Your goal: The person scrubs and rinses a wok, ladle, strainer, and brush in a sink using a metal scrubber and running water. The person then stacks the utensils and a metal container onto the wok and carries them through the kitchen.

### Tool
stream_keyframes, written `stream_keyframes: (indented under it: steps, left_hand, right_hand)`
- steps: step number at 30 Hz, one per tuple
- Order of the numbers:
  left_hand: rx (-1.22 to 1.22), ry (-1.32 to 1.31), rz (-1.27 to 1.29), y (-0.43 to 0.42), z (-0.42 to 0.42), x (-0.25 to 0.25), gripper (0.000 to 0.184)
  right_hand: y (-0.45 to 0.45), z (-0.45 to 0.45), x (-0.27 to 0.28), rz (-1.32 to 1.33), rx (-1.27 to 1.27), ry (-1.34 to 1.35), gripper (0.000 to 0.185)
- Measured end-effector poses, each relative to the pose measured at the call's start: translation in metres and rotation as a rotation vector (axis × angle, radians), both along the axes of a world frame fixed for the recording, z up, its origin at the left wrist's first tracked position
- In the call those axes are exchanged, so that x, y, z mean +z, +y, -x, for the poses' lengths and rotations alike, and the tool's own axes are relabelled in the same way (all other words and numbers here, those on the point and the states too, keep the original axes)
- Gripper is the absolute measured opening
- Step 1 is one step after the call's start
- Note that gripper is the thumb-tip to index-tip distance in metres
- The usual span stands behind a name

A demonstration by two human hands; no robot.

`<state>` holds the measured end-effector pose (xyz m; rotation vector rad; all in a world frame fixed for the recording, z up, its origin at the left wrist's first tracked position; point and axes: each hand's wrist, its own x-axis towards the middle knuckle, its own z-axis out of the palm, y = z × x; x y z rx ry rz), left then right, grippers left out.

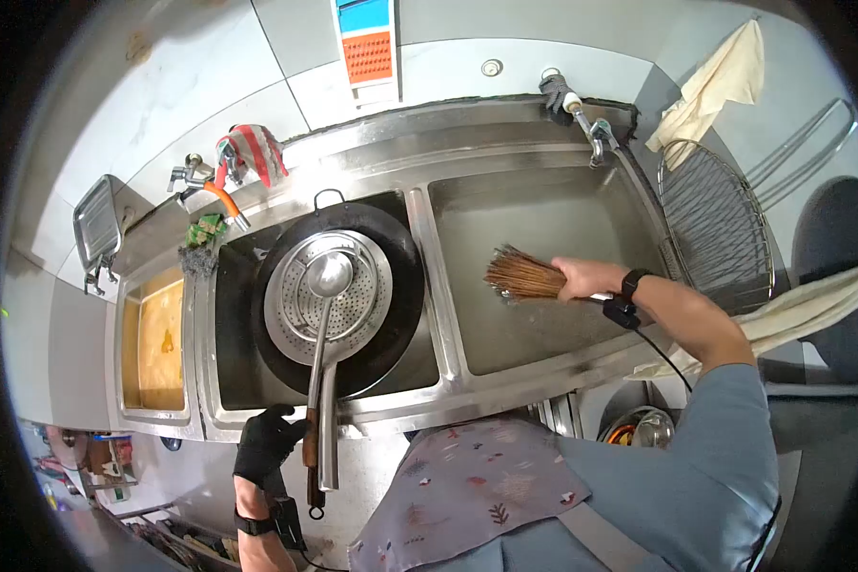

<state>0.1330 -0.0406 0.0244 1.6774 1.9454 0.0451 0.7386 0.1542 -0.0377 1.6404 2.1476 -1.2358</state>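
My right hand (589,278), bare, is closed around the bound end of a bamboo wok brush (524,275). The brush's bristles point left, over the water in the right sink basin (451,296). My left hand (267,446), in a black glove, is curled against the wooden handle of a steel ladle (330,275); its fingertips are partly hidden there. The ladle's bowl rests on a perforated steel strainer (377,303), whose steel handle (329,429) runs alongside. Both lie in a black wok (405,296) over the middle basin (234,334).
A narrow left basin (153,345) holds yellowish liquid. Taps (596,143) and an orange hose (224,202) are at the back. A wire basket (715,214) and pale cloth (810,310) stand right. A grater (367,57) leans on the wall; a green scrubber (205,229) sits behind the basins.
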Motion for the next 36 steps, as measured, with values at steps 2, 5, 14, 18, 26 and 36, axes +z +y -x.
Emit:
stream_keyframes:
  steps: [2,5,14,18,26,36]
  left_hand:
    - [-0.031,-0.028,-0.002,0.009,0.005,-0.001,0.048]
    - [-0.152,-0.09,-0.081,0.021,0.017,-0.015,0.046]
    - [-0.565,-0.174,-0.448,0.05,0.007,-0.017,0.031]
    - [-0.584,-0.132,-0.341,0.057,0.018,-0.018,0.033]
    - [-0.696,-0.192,-0.302,0.065,0.014,-0.014,0.042]
    - [-0.791,-0.189,-0.369,0.068,0.009,-0.031,0.049]
  right_hand:
    - [0.007,-0.01,0.009,-0.189,0.117,-0.082,0.056]
    - [-0.002,0.004,0.077,-0.478,0.248,-0.303,0.064]
    - [-0.083,-0.016,0.129,-0.572,-0.09,-0.54,0.078]
    - [-0.122,-0.016,0.141,-0.419,0.029,-0.964,0.07]
    - [-0.195,-0.003,0.129,-0.787,-0.737,-0.265,0.065]
    - [-0.25,-0.022,0.107,-0.719,-0.686,-0.462,0.069]
